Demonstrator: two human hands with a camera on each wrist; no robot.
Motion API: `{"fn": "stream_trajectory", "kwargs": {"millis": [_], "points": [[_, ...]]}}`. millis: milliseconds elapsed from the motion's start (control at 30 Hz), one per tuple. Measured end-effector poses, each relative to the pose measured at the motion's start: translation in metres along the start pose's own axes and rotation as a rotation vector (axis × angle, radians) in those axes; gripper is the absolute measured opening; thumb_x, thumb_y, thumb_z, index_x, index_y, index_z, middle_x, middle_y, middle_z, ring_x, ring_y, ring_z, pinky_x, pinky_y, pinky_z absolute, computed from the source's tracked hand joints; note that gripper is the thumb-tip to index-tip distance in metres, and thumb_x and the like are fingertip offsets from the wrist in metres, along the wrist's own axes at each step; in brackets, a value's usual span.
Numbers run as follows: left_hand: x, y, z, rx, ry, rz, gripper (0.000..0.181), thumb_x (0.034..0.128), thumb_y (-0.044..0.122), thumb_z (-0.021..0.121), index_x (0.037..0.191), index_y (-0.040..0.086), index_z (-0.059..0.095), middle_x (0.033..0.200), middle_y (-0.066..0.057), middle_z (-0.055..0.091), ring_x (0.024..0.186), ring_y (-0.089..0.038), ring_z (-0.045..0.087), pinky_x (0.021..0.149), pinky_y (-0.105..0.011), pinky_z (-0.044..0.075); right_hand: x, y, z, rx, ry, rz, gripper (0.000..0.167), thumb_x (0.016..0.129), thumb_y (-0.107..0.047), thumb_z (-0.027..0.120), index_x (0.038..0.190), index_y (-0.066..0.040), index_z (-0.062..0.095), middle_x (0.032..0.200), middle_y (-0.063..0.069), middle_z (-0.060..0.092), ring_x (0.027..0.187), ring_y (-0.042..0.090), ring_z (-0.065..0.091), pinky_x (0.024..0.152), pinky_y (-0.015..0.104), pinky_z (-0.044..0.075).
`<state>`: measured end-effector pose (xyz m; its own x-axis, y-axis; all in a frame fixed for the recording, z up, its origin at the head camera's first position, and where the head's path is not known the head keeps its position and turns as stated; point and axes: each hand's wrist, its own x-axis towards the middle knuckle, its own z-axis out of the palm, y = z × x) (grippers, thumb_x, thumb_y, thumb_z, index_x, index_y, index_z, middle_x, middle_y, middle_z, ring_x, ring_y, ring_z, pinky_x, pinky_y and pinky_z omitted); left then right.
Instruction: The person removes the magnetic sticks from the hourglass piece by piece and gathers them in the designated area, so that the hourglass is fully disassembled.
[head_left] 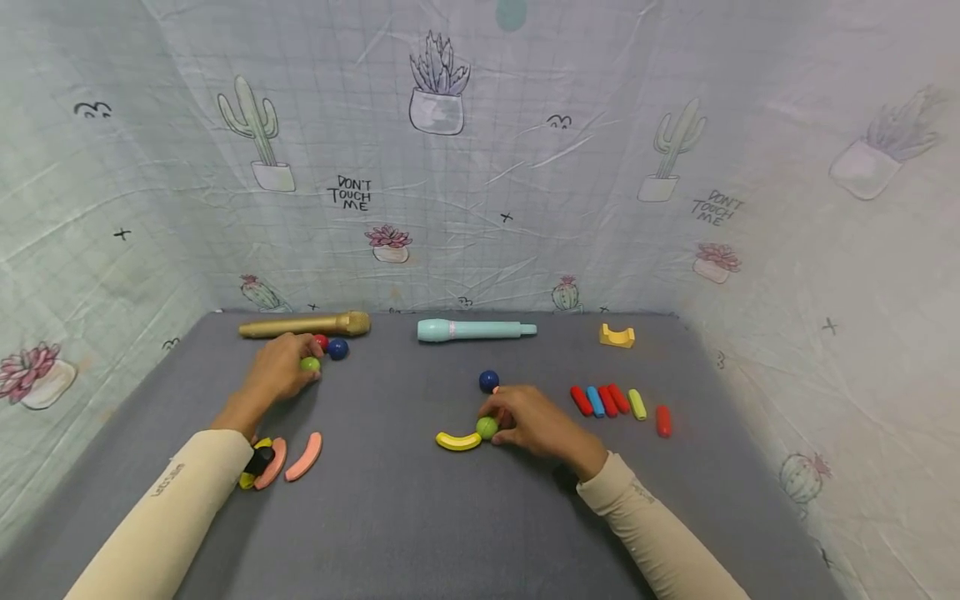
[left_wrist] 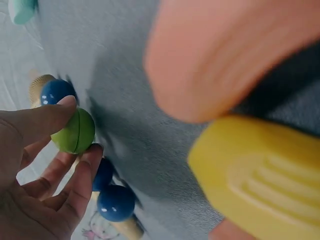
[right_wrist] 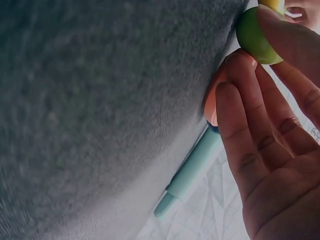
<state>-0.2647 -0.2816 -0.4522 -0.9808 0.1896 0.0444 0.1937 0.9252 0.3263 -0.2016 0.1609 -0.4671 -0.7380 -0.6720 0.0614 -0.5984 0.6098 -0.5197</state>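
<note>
At the left of the table, my left hand [head_left: 279, 368] pinches a green ball [left_wrist: 75, 131] between thumb and fingers. Beside it lie a red ball [head_left: 322, 342] and a blue ball [head_left: 338, 348]; another blue ball [left_wrist: 103, 175] shows in the left wrist view. My right hand [head_left: 536, 421] pinches a second green ball [head_left: 487, 428] near the table's middle. That ball touches the end of a yellow curved piece [head_left: 457, 442]. An orange curved piece [right_wrist: 212, 102] lies by the right fingertips, mostly hidden by the hand in the head view. Just behind is a blue ball [head_left: 489, 381].
Along the back lie a gold toy microphone [head_left: 303, 325] and a mint toy microphone [head_left: 476, 330], with a yellow cradle-shaped block [head_left: 617, 336] farther right. Several coloured short sticks [head_left: 607, 401] lie at right. Pink curved pieces [head_left: 303, 457] and yellow ones lie by the left forearm.
</note>
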Motion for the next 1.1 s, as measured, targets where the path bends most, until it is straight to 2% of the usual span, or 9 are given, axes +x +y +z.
{"fn": "stream_trajectory", "kwargs": {"millis": [233,333,400,500,633,767,867,967,1100], "points": [[0.0,-0.002,0.001,0.038,0.038,-0.005,0.026,0.0892,0.014,0.086,0.106,0.004,0.068,0.108,-0.025,0.067,0.1,-0.043,0.064,0.081,-0.061,0.051,0.0,0.0,0.002,0.022,-0.011,0.002,0.036,0.085,-0.012,0.09,0.119,-0.015,0.078,0.104,-0.004,0.072,0.094,0.012,0.071,0.083,0.027,0.058],[-0.003,0.004,0.001,0.07,0.068,0.006,0.029,0.0886,0.015,0.087,0.107,0.003,0.067,0.11,-0.026,0.063,0.099,-0.046,0.063,0.079,-0.062,0.052,-0.001,0.002,0.001,0.042,-0.001,0.021,0.037,0.085,-0.011,0.09,0.119,-0.014,0.078,0.101,-0.004,0.074,0.093,0.012,0.071,0.082,0.029,0.058],[-0.007,0.013,-0.001,0.089,0.102,0.032,0.032,0.0879,0.015,0.088,0.109,0.003,0.068,0.11,-0.026,0.061,0.098,-0.047,0.063,0.078,-0.061,0.052,-0.002,0.005,0.001,0.046,0.01,0.021,0.036,0.085,-0.009,0.09,0.118,-0.013,0.078,0.099,-0.003,0.075,0.092,0.012,0.07,0.082,0.029,0.057],[-0.014,0.035,-0.002,0.095,0.151,0.11,0.033,0.0858,0.015,0.09,0.109,0.004,0.07,0.108,-0.023,0.062,0.098,-0.043,0.061,0.08,-0.058,0.052,-0.001,0.007,0.0,0.029,0.022,0.005,0.034,0.085,-0.009,0.09,0.116,-0.012,0.078,0.098,-0.001,0.076,0.09,0.012,0.071,0.081,0.029,0.057],[-0.024,0.079,0.007,0.07,0.136,0.248,0.03,0.0837,0.019,0.092,0.106,0.009,0.073,0.104,-0.015,0.065,0.097,-0.034,0.06,0.083,-0.051,0.051,0.0,0.006,0.001,0.007,0.025,-0.016,0.029,0.085,-0.011,0.09,0.112,-0.013,0.078,0.098,0.0,0.076,0.09,0.012,0.072,0.08,0.027,0.057],[-0.037,0.126,0.027,0.041,0.039,0.383,0.032,0.0833,0.026,0.093,0.107,0.013,0.076,0.103,-0.007,0.067,0.096,-0.025,0.06,0.082,-0.045,0.052,0.002,0.003,0.002,0.001,0.02,-0.021,0.025,0.087,-0.013,0.089,0.11,-0.013,0.079,0.1,0.0,0.076,0.09,0.013,0.071,0.081,0.028,0.057],[-0.045,0.156,0.046,0.039,-0.037,0.475,0.035,0.0832,0.032,0.093,0.109,0.015,0.078,0.105,-0.004,0.068,0.097,-0.022,0.06,0.082,-0.043,0.052,0.003,0.0,0.003,-0.012,0.02,-0.02,0.023,0.089,-0.015,0.088,0.11,-0.014,0.079,0.102,-0.001,0.076,0.09,0.012,0.07,0.081,0.027,0.057],[-0.05,0.174,0.063,0.059,-0.075,0.53,0.034,0.0831,0.034,0.093,0.108,0.016,0.079,0.102,-0.001,0.068,0.094,-0.019,0.059,0.081,-0.041,0.052,0.004,-0.001,0.005,-0.028,0.026,-0.032,0.021,0.09,-0.017,0.087,0.109,-0.014,0.079,0.102,-0.001,0.077,0.089,0.011,0.069,0.08,0.025,0.055],[-0.052,0.185,0.078,0.093,-0.053,0.543,0.03,0.0819,0.03,0.094,0.103,0.016,0.079,0.097,0.002,0.069,0.089,-0.016,0.058,0.077,-0.037,0.049,0.005,-0.003,0.007,-0.034,0.031,-0.033,0.02,0.09,-0.018,0.087,0.109,-0.014,0.08,0.1,-0.001,0.077,0.086,0.011,0.069,0.077,0.024,0.054]]}}
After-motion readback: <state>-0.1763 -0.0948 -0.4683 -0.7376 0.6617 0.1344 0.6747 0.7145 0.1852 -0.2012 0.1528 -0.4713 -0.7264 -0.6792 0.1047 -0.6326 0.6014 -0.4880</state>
